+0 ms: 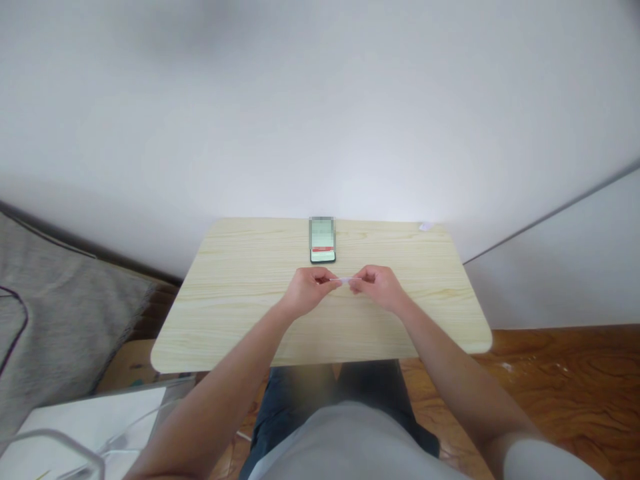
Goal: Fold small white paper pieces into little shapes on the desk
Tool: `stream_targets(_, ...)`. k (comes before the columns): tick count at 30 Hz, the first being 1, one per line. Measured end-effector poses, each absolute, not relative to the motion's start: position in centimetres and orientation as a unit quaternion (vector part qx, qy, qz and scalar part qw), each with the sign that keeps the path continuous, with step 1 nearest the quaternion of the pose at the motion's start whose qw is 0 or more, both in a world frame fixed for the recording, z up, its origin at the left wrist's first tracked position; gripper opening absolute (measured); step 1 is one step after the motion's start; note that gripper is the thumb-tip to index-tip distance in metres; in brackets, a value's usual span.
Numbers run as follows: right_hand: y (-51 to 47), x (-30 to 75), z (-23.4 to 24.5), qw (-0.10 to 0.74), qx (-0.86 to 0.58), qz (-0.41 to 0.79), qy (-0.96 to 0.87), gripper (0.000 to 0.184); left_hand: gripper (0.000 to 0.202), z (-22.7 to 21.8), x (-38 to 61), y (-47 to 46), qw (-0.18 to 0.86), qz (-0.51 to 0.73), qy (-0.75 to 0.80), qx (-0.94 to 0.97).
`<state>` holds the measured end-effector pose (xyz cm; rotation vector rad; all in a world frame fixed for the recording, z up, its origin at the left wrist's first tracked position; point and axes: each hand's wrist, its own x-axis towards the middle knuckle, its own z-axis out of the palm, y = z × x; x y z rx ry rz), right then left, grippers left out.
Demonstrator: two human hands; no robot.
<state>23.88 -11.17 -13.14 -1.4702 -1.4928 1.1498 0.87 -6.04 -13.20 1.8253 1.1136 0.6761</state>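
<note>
Between my two hands, over the middle of the table, stretches a small thin whitish strip (345,280), possibly paper or plastic; its exact kind is too small to tell. My left hand (311,289) pinches its left end between thumb and fingers. At the other end, my right hand (377,287) has it pinched in the same way. Parts of the strip are hidden by the fingertips. Just beyond my hands, a phone (323,256) lies face up with its screen lit, most of it blurred.
The pale wooden table (225,287) has rounded corners and its far edge meets the white wall (320,120). A small whitish scrap (425,227) lies at the back right. Grey cloth (65,313) is at the left, above a white surface with cables (120,440).
</note>
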Motion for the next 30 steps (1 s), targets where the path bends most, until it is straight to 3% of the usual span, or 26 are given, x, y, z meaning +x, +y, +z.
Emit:
stream_targets(7,-12.2,24.6,-13.5,0.372,-0.569,0.457,-0.573,0.027,0.026,-13.3,0.7,-6.8,0.451,0.274,0.415,0.741)
stream_targets(15,-11.9,23.1,-14.5,0.412,-0.577,0.477,-0.520,0.036,0.026,-15.3,0.1,-7.0,0.391,0.331,0.443,0.736)
stream_targets(22,-11.2,22.6,-14.7,0.396,-0.625,0.440,-0.510,0.023,0.022,-16.6,1.2,-7.6,0.313,0.332,0.451,0.767)
stream_targets(30,-11.3,23.0,-14.7,0.349,-0.668,0.396,-0.524,0.011,0.031,-16.9,2.3,-7.9,0.264,0.293,0.424,0.815)
